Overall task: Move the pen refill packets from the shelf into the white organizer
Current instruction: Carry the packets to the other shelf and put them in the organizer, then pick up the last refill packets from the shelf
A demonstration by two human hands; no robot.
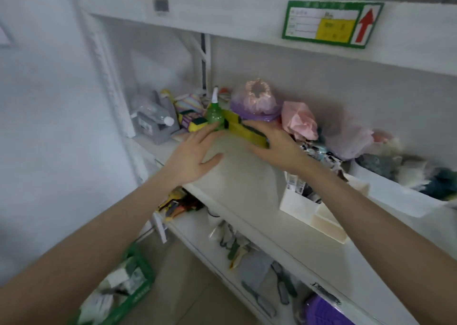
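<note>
On the middle white shelf (247, 176), both of a person's hands are reaching toward clutter at the back. Her left hand (195, 156) is lying flat with fingers spread, empty; the right hand (274, 144) is resting open on a yellow-green sponge pack (237, 125), gripping nothing. Several printed pen refill packets (295, 182) are standing in the white plastic organizer (296, 203), just beside the right wrist. Judging by this, the task is looking nearly finished, since no loose packets are showing

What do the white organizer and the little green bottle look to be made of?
White organizer: likely rigid plastic, matte white, with flat thin walls and crisp stepped edges; painted wood is possible. Green bottle: probably translucent glossy plastic, since light glows through it, with an opaque white nozzle.
</note>
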